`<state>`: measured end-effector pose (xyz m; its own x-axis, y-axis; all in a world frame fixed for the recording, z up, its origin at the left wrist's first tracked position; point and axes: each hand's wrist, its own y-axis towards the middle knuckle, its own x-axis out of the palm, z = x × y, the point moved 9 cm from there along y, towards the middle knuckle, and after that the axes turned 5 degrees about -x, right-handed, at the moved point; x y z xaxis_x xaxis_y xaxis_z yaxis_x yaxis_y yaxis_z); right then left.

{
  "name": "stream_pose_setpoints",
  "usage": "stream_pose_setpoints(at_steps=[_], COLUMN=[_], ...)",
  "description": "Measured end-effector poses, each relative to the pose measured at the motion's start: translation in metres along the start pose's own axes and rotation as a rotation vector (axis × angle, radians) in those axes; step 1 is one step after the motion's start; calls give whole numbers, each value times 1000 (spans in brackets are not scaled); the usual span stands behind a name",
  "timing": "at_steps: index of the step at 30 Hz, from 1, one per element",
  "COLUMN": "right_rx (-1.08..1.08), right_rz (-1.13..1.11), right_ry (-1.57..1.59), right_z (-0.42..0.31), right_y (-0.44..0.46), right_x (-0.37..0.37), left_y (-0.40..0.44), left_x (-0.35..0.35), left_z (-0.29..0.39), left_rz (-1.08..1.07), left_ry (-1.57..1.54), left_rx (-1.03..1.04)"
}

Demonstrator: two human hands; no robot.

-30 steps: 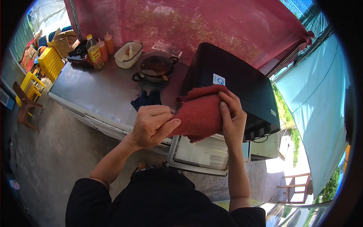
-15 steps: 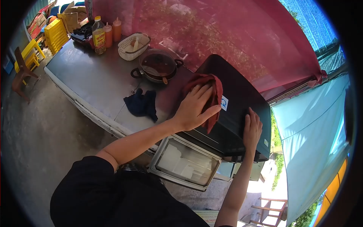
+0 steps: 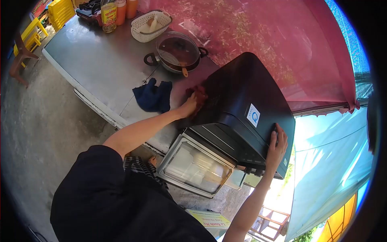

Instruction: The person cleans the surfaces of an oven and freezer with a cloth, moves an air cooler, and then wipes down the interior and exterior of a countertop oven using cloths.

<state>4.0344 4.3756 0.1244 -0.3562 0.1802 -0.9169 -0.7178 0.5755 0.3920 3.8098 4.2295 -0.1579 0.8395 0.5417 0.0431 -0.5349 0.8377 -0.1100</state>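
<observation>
My left hand [image 3: 188, 107] is closed around a crumpled dark red cloth [image 3: 198, 98], pressed against the left side of a black box-shaped appliance [image 3: 236, 90]. A white sticker with a blue symbol [image 3: 253, 115] shows on the appliance's top. My right hand [image 3: 277, 144] rests on the right part of that top, fingers extended and nothing held. Below the appliance's front is a metal-framed glass panel [image 3: 197, 165], with pale shapes visible through it. A dark blue cloth [image 3: 153, 96] lies on the metal table [image 3: 105, 66], left of my left hand.
Behind the blue cloth stands a lidded pan [image 3: 177, 52] with two black handles. A white basket [image 3: 150, 26], an oil bottle [image 3: 108, 18] and orange sauce bottles [image 3: 121, 12] stand farther back. Red netting [image 3: 250, 36] hangs behind; a brown chair [image 3: 22, 60] stands left.
My left hand and the red cloth have moved off the appliance's top and down to its left side, uncovering the sticker. My right hand stays on the top. The camera view has shifted.
</observation>
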Motion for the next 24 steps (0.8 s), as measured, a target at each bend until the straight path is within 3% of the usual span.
stream_pose_setpoints(at_steps=[1, 3, 4, 6, 8, 10, 11, 13, 15, 18, 20, 22, 24], right_rx=[-4, -4, -1, 14, 31, 52, 46, 47, 58, 74, 68, 59, 62], right_rz=[6, 7, 10, 1, -8, -7, -5, 4, -7, -3, 5, 19, 29], right_ry=[4, -3, -4, 10, 7, 2, 6, -8, -21, -2, 12, -24, -16], right_z=[0, 3, 3, 5, 2, 2, 2, 3, 3, 7, 7, 6, 7], right_y=[1, 0, 0, 0, -1, -1, -2, -1, 0, 0, -1, -1, 0], right_x=[0, 2, 2, 3, 1, -1, 0, -1, 0, 0, 0, -1, -1], left_y=[-21, -105, -115, -127, -88, -25, 9, 80, 153, 238, 176, 116, 5], left_x=[9, 36, 43, 18, 13, 2, -2, -9, -13, -12, -16, -11, -3], left_z=[-37, -18, -24, 50, 70, 105, 113, 128, 91, -17, -18, -49, -21], left_rz=[11, -17, -20, 289, 180, 29, -3, 2, 93, 94, 130, 213, 55], left_ry=[-114, -755, -752, 156, 0, -506, -575, -517, -577, -540, 70, 44, -154], left_rx=[-149, -512, -510, 386, 464, 369, 293, 375, 321, 205, 245, 223, -200])
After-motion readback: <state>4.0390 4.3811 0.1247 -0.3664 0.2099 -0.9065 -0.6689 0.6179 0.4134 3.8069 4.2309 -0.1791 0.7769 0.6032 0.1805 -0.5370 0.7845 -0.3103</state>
